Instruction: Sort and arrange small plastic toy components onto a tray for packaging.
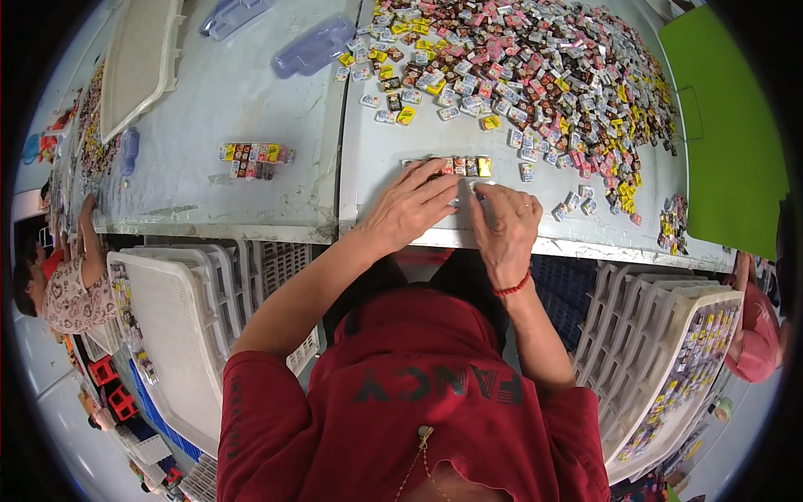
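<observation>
My left hand [411, 205] and right hand [504, 222] press curled fingers on a row of small colourful square packets [462, 166], lined up near the worktop's [251, 100] front edge.

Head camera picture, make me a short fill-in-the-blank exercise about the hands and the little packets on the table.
1. Both hands rest on a short ____ of small packets.
2. The right hand wears a ____ wrist band.
3. The big loose pile of packets lies ____ the hands.
Missing words: row; red; beyond
</observation>
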Available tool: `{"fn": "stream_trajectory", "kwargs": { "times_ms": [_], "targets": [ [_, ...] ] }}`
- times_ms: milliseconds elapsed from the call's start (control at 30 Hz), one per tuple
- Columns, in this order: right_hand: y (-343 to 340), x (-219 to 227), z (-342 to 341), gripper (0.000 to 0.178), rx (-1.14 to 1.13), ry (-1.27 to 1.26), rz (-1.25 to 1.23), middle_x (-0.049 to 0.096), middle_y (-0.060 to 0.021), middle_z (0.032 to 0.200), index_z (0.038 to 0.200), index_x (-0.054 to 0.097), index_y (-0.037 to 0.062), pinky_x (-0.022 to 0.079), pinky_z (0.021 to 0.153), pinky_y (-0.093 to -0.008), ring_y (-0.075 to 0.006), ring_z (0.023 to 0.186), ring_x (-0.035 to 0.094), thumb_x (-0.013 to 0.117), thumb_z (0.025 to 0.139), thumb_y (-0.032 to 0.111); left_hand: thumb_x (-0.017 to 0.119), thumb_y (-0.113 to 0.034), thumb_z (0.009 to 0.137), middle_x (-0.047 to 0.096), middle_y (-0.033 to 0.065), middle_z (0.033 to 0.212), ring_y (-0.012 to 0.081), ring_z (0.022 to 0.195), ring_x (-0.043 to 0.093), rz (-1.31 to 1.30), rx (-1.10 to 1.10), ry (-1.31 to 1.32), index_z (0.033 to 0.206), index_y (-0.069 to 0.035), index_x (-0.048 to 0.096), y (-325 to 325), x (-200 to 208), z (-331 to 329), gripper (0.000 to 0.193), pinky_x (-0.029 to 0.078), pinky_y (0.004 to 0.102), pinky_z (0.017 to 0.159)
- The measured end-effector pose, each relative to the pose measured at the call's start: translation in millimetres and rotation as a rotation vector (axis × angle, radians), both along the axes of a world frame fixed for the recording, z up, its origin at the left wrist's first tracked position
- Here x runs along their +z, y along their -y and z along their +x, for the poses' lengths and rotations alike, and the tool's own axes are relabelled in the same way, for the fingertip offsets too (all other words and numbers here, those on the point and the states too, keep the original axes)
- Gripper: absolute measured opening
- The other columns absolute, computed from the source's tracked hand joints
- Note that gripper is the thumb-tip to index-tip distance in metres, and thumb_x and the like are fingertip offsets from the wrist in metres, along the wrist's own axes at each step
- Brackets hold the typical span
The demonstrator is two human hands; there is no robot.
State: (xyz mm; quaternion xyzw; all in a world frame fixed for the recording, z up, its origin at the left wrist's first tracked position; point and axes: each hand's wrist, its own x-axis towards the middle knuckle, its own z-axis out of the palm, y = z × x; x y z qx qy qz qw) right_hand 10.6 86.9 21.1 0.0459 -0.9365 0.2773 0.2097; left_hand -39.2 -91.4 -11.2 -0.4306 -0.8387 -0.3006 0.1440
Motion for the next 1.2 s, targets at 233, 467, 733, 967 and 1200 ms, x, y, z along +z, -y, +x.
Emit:
{"fn": "stream_trajectory", "kwargs": {
  "times_ms": [233,467,733,967,1200],
  "targets": [
    [18.0,-8.7,-3.8,0.016,0.000,-0.016,0.098,0.065,-0.0071,0.087,0.091,0.068,0.0086,0.041,0.086,-0.0394,-0.0252,0.083,0.059,0.073,0.076,0.009,0.073,-0.008,0.073,0.059,0.0094,0.114,0.0283,0.118,0.052,0.038,0.013,0.026,0.101,0.001,0.063,1.7,-5.9,2.6,0.031,0.045,0.0430,0.100],
    [23.5,-20.4,-7.9,0.013,0.002,-0.074,0.094,0.061,-0.0076,0.082,0.092,0.069,0.0067,0.042,0.084,-0.0392,-0.0248,0.081,0.058,0.071,0.079,0.008,0.073,-0.006,0.072,0.061,0.0096,0.113,0.0272,0.118,0.054,0.077,0.019,0.041,0.102,0.002,0.064,4.0,-4.5,1.6,0.032,0.046,0.0368,0.100],
    [23.9,-24.8,1.7,0.023,0.032,-0.093,0.124,0.060,-0.0063,0.086,0.103,0.069,0.0059,0.042,0.082,-0.0371,-0.0232,0.082,0.056,0.070,0.080,0.007,0.073,-0.005,0.071,0.061,0.0103,0.113,0.0292,0.118,0.054,0.149,-0.024,0.112,0.103,0.001,0.065,8.1,-1.8,0.6,0.033,0.046,0.0386,0.100],
    [21.2,-24.3,3.0,0.028,0.057,-0.079,0.006,0.059,-0.0058,0.085,0.103,0.069,0.0053,0.042,0.082,-0.0369,-0.0229,0.083,0.056,0.073,0.076,0.004,0.074,-0.008,0.072,0.060,0.0084,0.106,0.0293,0.103,0.055,0.095,0.183,-0.055,0.101,-0.001,0.064,17.4,9.8,-20.7,0.032,0.047,0.0387,0.088],
    [24.2,-23.2,0.4,0.028,0.054,-0.095,0.007,0.059,-0.0063,0.085,0.103,0.068,0.0042,0.042,0.081,-0.0373,-0.0235,0.081,0.054,0.073,0.076,0.004,0.075,-0.013,0.074,0.057,0.0084,0.103,0.0307,0.105,0.051,0.067,0.291,0.063,0.095,-0.003,0.063,11.5,3.8,-21.2,0.026,0.043,0.0412,0.089]
  ]
}}
